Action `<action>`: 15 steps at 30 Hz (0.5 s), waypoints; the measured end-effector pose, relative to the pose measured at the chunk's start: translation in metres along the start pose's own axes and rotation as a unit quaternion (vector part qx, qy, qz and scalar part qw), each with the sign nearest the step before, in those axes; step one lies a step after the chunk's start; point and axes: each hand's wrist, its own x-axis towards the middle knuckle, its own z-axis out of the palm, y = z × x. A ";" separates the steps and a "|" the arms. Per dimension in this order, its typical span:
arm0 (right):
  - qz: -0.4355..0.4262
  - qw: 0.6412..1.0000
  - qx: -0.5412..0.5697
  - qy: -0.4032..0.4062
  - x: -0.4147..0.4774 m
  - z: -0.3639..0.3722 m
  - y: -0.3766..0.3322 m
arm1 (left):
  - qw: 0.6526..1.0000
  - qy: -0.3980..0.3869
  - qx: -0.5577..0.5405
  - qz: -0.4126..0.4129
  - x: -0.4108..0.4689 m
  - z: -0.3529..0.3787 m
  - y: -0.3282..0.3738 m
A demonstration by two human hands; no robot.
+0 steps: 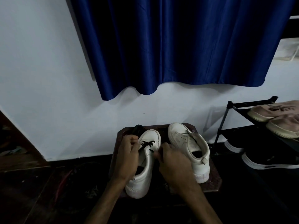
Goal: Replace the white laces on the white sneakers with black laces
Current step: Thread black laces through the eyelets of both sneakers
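Our left hand pinches the limp, thin black lace, best held near its tip; what our right hand grasps, we cannot tell.

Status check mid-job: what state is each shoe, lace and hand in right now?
left sneaker: upright on the stool, front eyelets laced black.
right sneaker: upright beside it, no lace visible.
black lace: partly threaded.
left hand: pinches the black lace.
right hand: fingers curled at the left sneaker's side; grip hidden.
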 end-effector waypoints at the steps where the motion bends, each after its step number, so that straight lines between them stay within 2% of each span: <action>1: -0.004 0.999 0.032 0.010 0.004 0.004 -0.002 | 1.000 0.007 -0.013 -0.023 0.000 0.000 -0.001; 4: -0.002 0.998 0.068 0.003 0.011 0.018 -0.006 | 0.992 0.042 -0.056 -0.101 -0.002 -0.002 -0.002; 7: 0.008 0.997 0.078 0.009 0.018 0.023 -0.005 | 0.985 0.044 -0.061 -0.153 -0.008 -0.001 0.006; 12: 0.021 0.999 0.035 -0.008 0.029 0.016 0.001 | 0.982 -0.020 -0.075 -0.170 -0.015 -0.001 0.007; 15: 0.021 1.000 0.013 -0.017 0.033 0.012 0.005 | 0.993 -0.012 0.025 -0.115 -0.014 -0.004 0.002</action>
